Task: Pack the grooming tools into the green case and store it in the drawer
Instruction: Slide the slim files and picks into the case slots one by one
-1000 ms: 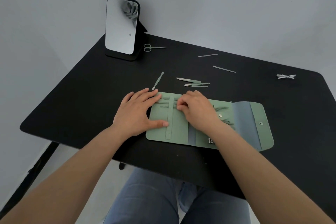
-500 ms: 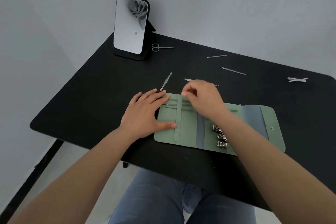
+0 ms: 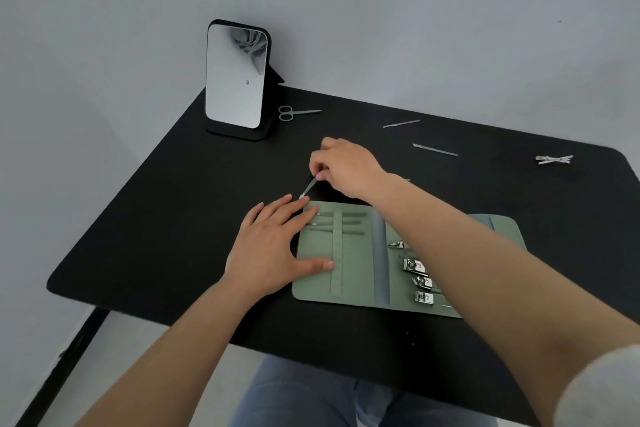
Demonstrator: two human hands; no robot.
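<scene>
We have left the case and picked up the next loose tool

The black matte table [image 3: 145,218] carries the soft green fold-out case [image 3: 353,274], open flat near its front edge; our left hand [image 3: 273,250] lies flat, fingers straight, pressing the case's left panel as it did a second ago; our right hand [image 3: 346,166], half a second ago over the case's slots, has reached past its far edge and now pinches the slim green-handled metal tool [image 3: 308,189] between thumb and fingertips, far end raised; several tools lie loose toward the table's far edge, so packing is partway and the drawer unseen.
</scene>
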